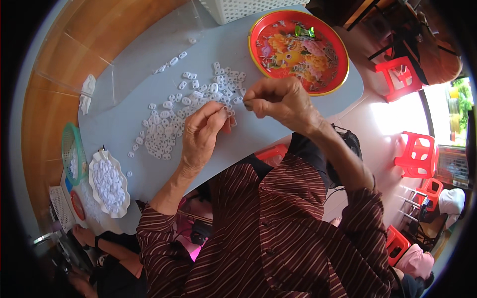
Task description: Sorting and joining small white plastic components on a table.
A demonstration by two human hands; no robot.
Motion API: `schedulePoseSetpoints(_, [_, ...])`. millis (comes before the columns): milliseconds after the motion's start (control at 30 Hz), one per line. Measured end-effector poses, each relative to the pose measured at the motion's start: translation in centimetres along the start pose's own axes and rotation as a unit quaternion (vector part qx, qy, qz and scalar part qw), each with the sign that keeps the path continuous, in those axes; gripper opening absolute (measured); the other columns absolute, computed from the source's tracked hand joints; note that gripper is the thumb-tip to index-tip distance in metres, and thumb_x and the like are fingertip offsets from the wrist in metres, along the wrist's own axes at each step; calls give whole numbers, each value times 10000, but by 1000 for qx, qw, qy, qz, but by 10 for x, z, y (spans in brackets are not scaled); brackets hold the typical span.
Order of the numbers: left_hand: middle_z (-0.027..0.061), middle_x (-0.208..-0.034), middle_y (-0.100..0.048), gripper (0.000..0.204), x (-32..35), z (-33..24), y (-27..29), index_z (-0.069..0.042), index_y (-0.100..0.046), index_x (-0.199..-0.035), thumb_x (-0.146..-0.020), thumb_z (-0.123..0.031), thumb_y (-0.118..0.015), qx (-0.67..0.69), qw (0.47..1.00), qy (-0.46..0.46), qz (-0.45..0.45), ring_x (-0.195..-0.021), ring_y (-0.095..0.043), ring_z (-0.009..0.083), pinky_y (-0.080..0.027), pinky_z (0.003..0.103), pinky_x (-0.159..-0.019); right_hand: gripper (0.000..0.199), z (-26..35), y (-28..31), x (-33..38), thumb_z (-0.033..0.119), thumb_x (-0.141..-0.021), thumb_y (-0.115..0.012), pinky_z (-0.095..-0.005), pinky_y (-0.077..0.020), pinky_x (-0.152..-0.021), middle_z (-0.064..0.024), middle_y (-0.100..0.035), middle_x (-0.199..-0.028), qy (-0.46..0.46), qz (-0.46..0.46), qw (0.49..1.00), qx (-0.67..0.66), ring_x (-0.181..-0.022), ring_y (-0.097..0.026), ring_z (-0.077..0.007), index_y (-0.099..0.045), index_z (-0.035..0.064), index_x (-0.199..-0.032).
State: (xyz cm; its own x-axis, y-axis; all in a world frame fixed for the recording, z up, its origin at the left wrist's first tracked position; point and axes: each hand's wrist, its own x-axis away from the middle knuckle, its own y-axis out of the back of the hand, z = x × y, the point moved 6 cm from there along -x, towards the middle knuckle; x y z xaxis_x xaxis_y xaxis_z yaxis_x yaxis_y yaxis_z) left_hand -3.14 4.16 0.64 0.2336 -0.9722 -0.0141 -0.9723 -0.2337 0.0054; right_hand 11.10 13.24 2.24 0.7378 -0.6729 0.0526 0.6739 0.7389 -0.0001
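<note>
My left hand (201, 134) is closed in a pinch above the table, with a small white plastic piece at its fingertips. Just to its right, my right hand (283, 103) pinches thumb against fingers; whatever it may hold is too small to name. The two hands are close together but apart. Beneath and left of them spreads a pile of small white plastic pieces (164, 130), many with two dark holes. Beyond my right hand lies a round red tray (255, 42) with a yellow rim and flower print, scattered with tiny metal bits and a green wrapper (304, 32).
A white scalloped dish (126, 202) heaped with white parts stands at the left, beside a green basket (67, 144). A white perforated basket (223, 12) is at the far edge. Another person's arm (112, 246) reaches in at lower left. Red stools (417, 154) stand to the right.
</note>
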Motion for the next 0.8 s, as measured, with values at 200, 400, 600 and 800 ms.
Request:
schedulePoseSetpoints(200, [-15, -653, -517, 171, 2, -3, -3, 0, -570, -827, -898, -149, -526, -77, 996, -13, 37, -608, -443, 54, -366, 215, -551, 103, -27, -14, 3, 48, -860, -637, -206, -477, -736, 0, -617, -823, 4, 14, 998, -69, -776, -555, -53, -638, 11, -957])
schedulePoseSetpoints(400, [-30, -612, -428, 134, 3, -2, -2, -1, -537, -817, -884, -117, -535, -113, 993, -36, 20, -582, -367, 48, -330, 223, -512, 218, -29, -21, 0, 14, -852, -637, -211, -471, -796, 5, -593, -919, 58, -4, 986, -156, -860, -552, -56, -583, 27, -1063])
schedulePoseSetpoints(600, [-23, -600, -415, 117, 3, -6, -4, -3, -534, -820, -884, -100, -531, -123, 991, -41, 13, -566, -359, 51, -329, 229, -504, 259, -26, -23, 4, 10, -842, -646, -226, -481, -819, 0, -598, -919, 30, -30, 988, -150, -885, -566, -67, -565, 37, -1087])
schedulePoseSetpoints(800, [-14, -600, -428, 131, 5, -6, -7, -9, -544, -841, -904, -123, -536, -120, 991, -54, 19, -560, -376, 54, -337, 226, -502, 265, -26, -23, 4, 22, -836, -656, -221, -480, -815, -6, -603, -923, 43, -38, 988, -144, -875, -570, -70, -563, 37, -1084])
